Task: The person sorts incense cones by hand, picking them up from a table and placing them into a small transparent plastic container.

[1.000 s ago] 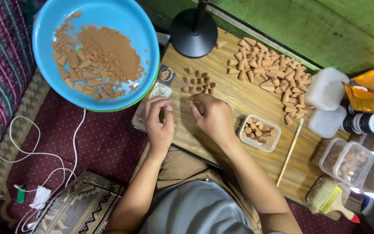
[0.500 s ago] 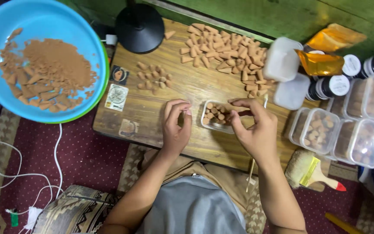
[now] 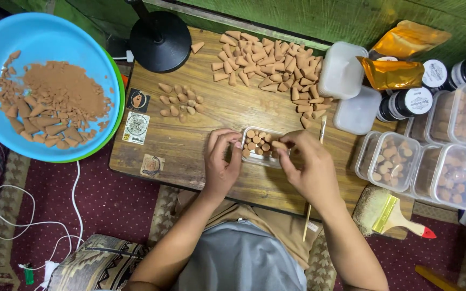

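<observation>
A small clear plastic box (image 3: 252, 158) holding several brown cones lies on the wooden board (image 3: 217, 116). My left hand (image 3: 219, 164) grips the box's left end with its fingertips. My right hand (image 3: 308, 167) pinches one brown cone (image 3: 279, 145) over the box's right end. A big heap of loose cones (image 3: 271, 56) lies at the back of the board, and a small cluster of cones (image 3: 178, 102) lies left of centre.
A blue bowl (image 3: 44, 27) of brown powder and broken cones sits at the left. A black lamp base (image 3: 160, 40) stands behind. At the right are white lidded boxes (image 3: 343, 70), dark jars (image 3: 405, 102), orange pouches (image 3: 400, 73), clear boxes of cones (image 3: 386, 161) and a wide brush (image 3: 389, 213).
The view swung to the right. My right hand left the small cone cluster and came to the clear box with a cone. My left hand moved onto the box's left end.
</observation>
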